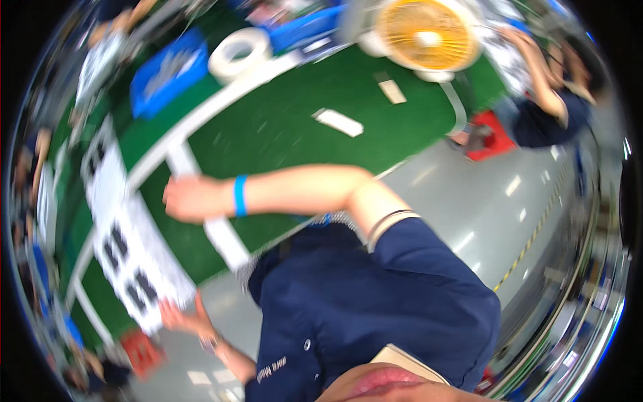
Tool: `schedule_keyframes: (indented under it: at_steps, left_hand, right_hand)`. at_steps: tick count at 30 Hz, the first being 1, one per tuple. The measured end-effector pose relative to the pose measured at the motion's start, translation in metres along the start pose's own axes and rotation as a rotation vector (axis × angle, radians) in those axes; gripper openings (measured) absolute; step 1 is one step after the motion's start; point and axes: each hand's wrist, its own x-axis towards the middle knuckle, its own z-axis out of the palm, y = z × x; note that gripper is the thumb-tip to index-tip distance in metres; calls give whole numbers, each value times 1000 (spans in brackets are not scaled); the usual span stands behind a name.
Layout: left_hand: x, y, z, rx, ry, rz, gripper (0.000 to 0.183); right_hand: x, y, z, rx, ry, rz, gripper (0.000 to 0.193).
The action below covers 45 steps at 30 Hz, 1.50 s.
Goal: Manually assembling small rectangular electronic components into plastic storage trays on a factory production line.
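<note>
A long white sheet with black shapes [124, 258] lies along the left part of the green table [288, 114]. At its near end is my left hand [184, 317], open, with thumb and fingers apart and the fingertips at the sheet's edge. My right hand [194, 199], on the arm with a blue wristband [240, 195], reaches across the table just right of the sheet. Its fingers look curled in and blurred; whatever they may hold is hidden.
A yellow fan [429, 37] stands at the table's far right. Beyond the white strip are a blue bin [171, 72] and a white tape roll [240, 55]. A pale flat piece [339, 122] lies mid-table. Another person [546, 110] sits at the right, near a red stool [491, 136].
</note>
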Motion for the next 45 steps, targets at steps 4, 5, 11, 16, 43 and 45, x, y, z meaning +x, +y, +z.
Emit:
schedule_keyframes:
  at_steps: [4, 5, 11, 16, 43, 45]
  left_hand:
    - [-14, 5, -1, 34, 68, 37, 72]
    - [-12, 7, -14, 110, 54, 37, 72]
    - [-16, -4, -3, 101, 85, 23, 71]
    - [-26, -11, 0, 104, 36, -13, 73]
    - [-32, 2, 4, 195, 119, -26, 71]
    - [-36, -7, 1, 176, 116, -26, 72]
  right_hand:
    - [-8, -10, 16, -193, 108, -61, 11]
    - [-1, -15, 24, -190, 116, -69, 11]
    - [-3, -25, 20, -234, 91, -37, 13]
    - [1, -28, 22, -236, 98, -35, 12]
    - [-4, -31, 23, -294, 144, -52, 11]
    - [4, -35, 33, -265, 156, -60, 12]
